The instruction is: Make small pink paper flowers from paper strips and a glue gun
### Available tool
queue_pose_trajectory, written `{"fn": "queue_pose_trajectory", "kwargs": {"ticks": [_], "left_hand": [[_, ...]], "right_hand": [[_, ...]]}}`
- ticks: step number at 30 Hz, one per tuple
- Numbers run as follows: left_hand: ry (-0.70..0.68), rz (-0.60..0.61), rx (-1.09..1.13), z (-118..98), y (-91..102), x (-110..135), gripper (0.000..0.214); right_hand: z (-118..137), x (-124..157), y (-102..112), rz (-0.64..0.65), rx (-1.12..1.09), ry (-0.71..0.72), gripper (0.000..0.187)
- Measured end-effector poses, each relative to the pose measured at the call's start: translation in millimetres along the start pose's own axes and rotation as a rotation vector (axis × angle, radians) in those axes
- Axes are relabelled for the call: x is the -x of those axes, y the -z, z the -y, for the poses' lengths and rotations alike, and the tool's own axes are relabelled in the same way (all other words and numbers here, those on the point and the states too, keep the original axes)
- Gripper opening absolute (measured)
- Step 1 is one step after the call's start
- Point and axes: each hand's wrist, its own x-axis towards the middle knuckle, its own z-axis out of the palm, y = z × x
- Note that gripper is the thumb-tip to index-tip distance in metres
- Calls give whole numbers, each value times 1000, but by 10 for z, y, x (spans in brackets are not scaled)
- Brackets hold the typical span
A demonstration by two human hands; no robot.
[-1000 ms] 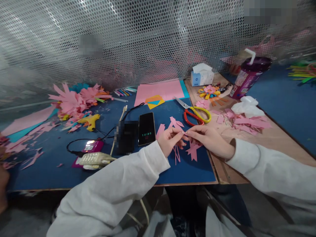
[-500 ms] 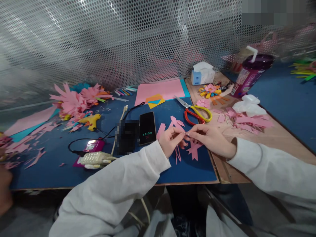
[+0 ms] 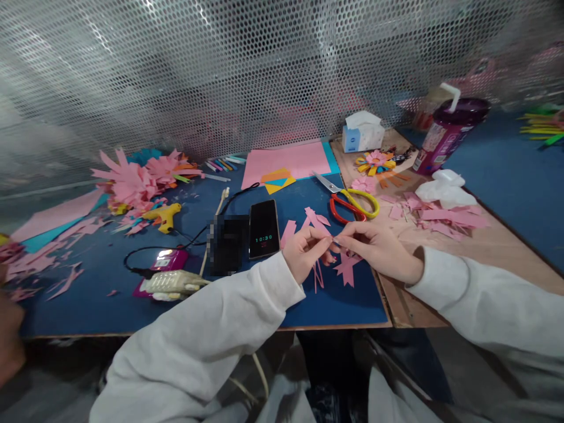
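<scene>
My left hand (image 3: 307, 251) and my right hand (image 3: 376, 249) meet fingertip to fingertip over the blue table mat. Both are closed in a pinch on something tiny between them, too small to make out. Pink paper strips (image 3: 315, 218) lie just beyond my left hand, and thin strips (image 3: 318, 276) show below it. Under my right hand is a pink paper piece with notched ends (image 3: 346, 271), partly covered by the fingers. Scissors (image 3: 352, 202) with one red and one yellow handle lie open right behind my hands.
Left of my hands are a phone (image 3: 264, 229), a power strip (image 3: 174, 285) and a yellow glue gun (image 3: 165, 217). Pink paper flowers (image 3: 136, 176) are heaped at back left. To the right stand a tissue pack (image 3: 363, 135) and a purple cup (image 3: 447, 138), near pink scraps (image 3: 453, 217).
My hands keep almost the same pose, fingertips together. The view has shifted very slightly; nothing on the table has visibly moved.
</scene>
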Motion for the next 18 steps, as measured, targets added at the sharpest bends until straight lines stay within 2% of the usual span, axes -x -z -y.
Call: {"fn": "queue_pose_trajectory", "kwargs": {"ticks": [9,16,18], "left_hand": [[19,19,27,-25,-13,20,27],[52,-15,22,-31,9,-7,28],[61,-27,39,-27,9,-18,30]], "right_hand": [[14,17,6,-12,4,53,28],[-15,-33,12,4,-88,-31,28],[-37,-39,17,-26,-62,-7,28]]}}
